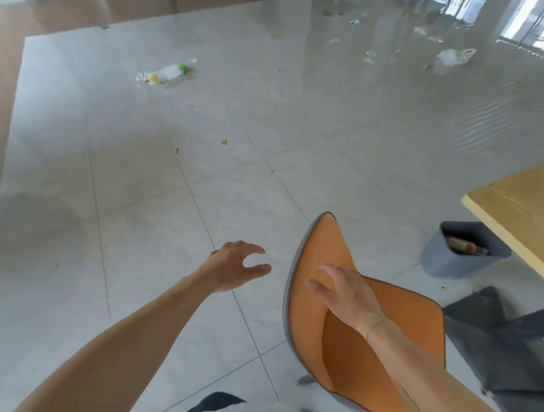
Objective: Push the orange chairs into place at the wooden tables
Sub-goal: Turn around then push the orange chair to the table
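Observation:
An orange chair [384, 364] with a grey shell stands at lower right, its backrest toward me and its seat facing a wooden table [534, 215] at the right edge. My right hand [344, 292] hovers over the top of the backrest with fingers spread; I cannot tell if it touches. My left hand [235, 264] is out to the left of the backrest, apart from it, fingers curled open and holding nothing.
A grey bin [441, 259] with rubbish stands beside the table, just beyond the chair. The table's dark metal base [500, 333] spreads on the floor at right. A plastic bottle and litter [165, 73] lie on the tiled floor far left. More litter lies far back.

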`<action>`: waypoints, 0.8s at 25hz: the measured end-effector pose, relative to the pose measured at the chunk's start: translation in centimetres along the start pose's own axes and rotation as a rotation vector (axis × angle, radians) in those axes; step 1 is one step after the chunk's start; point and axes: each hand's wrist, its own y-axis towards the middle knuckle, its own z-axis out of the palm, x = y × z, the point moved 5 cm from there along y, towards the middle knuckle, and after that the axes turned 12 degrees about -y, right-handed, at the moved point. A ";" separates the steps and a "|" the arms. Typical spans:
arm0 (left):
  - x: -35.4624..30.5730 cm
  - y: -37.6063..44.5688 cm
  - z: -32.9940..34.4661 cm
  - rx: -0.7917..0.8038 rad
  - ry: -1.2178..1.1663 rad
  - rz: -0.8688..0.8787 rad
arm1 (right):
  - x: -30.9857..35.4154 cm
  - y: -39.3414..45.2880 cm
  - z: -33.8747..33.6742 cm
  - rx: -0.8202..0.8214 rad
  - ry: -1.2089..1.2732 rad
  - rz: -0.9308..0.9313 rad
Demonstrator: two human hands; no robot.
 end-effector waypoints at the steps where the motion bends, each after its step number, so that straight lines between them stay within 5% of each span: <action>1: -0.8 1.6 0.2 0.034 -0.006 0.019 | -0.7 0.4 0.0 -0.003 0.024 0.027; 9: -4.7 15.9 1.7 0.347 0.126 0.256 | -4.4 4.0 2.8 -0.042 0.190 0.367; 15: -8.4 23.9 4.7 0.713 0.491 0.744 | -2.6 5.1 6.2 -0.139 0.432 0.841; 20: -8.9 24.1 8.2 0.949 0.687 0.988 | 3.5 2.8 9.4 -0.184 0.453 1.202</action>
